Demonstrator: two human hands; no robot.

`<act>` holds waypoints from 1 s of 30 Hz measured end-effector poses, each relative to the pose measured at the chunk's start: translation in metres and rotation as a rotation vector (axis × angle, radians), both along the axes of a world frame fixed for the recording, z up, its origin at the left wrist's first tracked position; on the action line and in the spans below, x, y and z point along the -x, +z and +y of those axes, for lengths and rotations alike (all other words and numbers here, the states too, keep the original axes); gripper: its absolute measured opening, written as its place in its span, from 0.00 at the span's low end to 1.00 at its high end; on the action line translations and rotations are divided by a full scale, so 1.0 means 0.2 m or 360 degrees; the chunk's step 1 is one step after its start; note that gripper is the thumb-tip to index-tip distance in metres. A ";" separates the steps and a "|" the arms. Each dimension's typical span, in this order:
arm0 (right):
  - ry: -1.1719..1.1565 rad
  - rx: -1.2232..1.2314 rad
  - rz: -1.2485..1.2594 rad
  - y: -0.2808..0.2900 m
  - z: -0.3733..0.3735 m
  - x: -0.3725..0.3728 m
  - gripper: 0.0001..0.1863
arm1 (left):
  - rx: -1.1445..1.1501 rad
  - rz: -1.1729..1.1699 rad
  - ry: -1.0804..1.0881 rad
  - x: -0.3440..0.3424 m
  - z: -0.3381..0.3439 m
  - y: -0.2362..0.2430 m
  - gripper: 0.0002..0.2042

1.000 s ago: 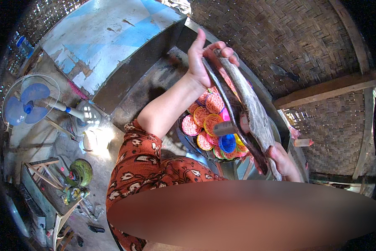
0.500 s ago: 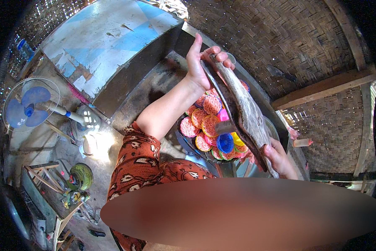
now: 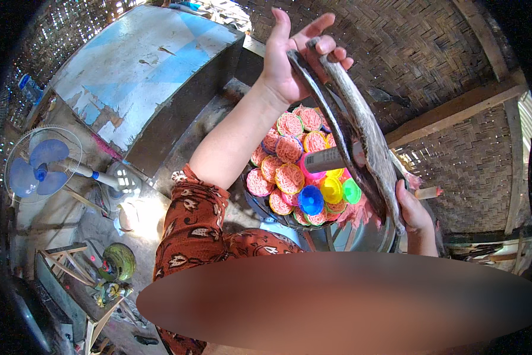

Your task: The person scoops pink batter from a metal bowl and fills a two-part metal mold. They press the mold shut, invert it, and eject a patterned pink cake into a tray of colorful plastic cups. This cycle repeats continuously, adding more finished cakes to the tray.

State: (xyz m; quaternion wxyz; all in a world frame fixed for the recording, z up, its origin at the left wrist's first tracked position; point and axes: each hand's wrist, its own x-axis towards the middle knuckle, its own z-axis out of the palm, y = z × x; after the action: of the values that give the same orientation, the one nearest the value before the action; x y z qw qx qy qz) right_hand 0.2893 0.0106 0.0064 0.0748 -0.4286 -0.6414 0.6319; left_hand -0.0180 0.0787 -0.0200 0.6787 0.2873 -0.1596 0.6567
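Note:
A long, weathered wooden press (image 3: 369, 139) slants across the middle, its two arms lying side by side. A grey cylinder (image 3: 325, 158) with a worn label sticks out from between them on the left. My left hand (image 3: 295, 62) holds the upper ends, thumb up and forefinger lifted away, other fingers curled around the wood. Around the lower end my right hand (image 3: 415, 214) is closed, its fingers partly hidden. Below the press, pink stringy noodle cakes (image 3: 289, 149) sit in bright cups on a round dark tray (image 3: 255, 206). A blue cup (image 3: 311, 200), yellow cup (image 3: 331, 189) and green cup (image 3: 352, 191) show no noodles.
More pink stringy dough (image 3: 363, 214) lies beside the cups, near a metal basin (image 3: 390, 236). A peeling blue-and-white tabletop (image 3: 141, 65) stands at the far left, a blue fan (image 3: 41, 170) beyond it. Woven bamboo wall (image 3: 455, 177) closes the right side.
Both hands and the press have shifted up and right in view. My left forefinger has lifted off the wood. More cups show, the green one among them.

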 end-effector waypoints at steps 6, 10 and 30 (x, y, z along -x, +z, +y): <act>-0.0308 -0.0164 -0.0221 -0.08 0.06 -0.03 0.36 | 0.0445 -0.0115 0.0026 -0.14 0.18 -0.27 0.30; -0.0117 -0.0094 -0.0340 -0.10 0.12 -0.13 0.34 | 0.0480 -0.0142 0.0063 -0.15 0.15 -0.32 0.27; -0.0201 -0.0458 -0.0664 -0.07 0.08 0.01 0.30 | 0.0746 -0.0205 0.0091 -0.14 0.20 -0.29 0.25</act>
State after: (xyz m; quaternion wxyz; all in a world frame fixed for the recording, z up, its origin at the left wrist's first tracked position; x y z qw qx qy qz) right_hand 0.2879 0.0276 -0.0071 0.0404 -0.5737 -0.6982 0.4263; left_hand 0.0110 0.1189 -0.0771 0.6964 0.0840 -0.0376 0.7117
